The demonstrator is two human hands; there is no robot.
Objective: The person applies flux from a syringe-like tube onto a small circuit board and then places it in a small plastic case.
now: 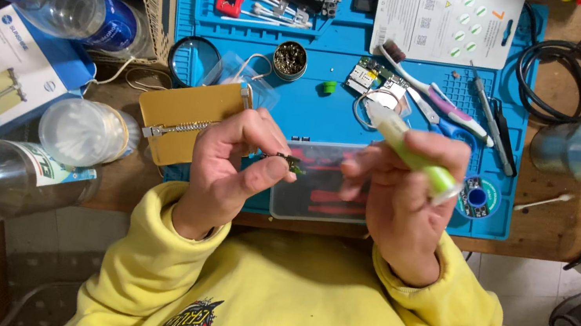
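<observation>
Green-bodied syringe (413, 154) sits clamped in our right hand (400, 198); our left hand (230, 168) pinches a small dark component (289, 161) over the blue mat's (343, 45) near edge. We judge dispensing underway; next calls for steadying the tip.

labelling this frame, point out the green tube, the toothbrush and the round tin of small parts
green tube (411, 154), head view, middle of its body above the right hand's fingers
toothbrush (440, 102), head view, middle of the handle
round tin (290, 59), head view, centre of its contents
</observation>
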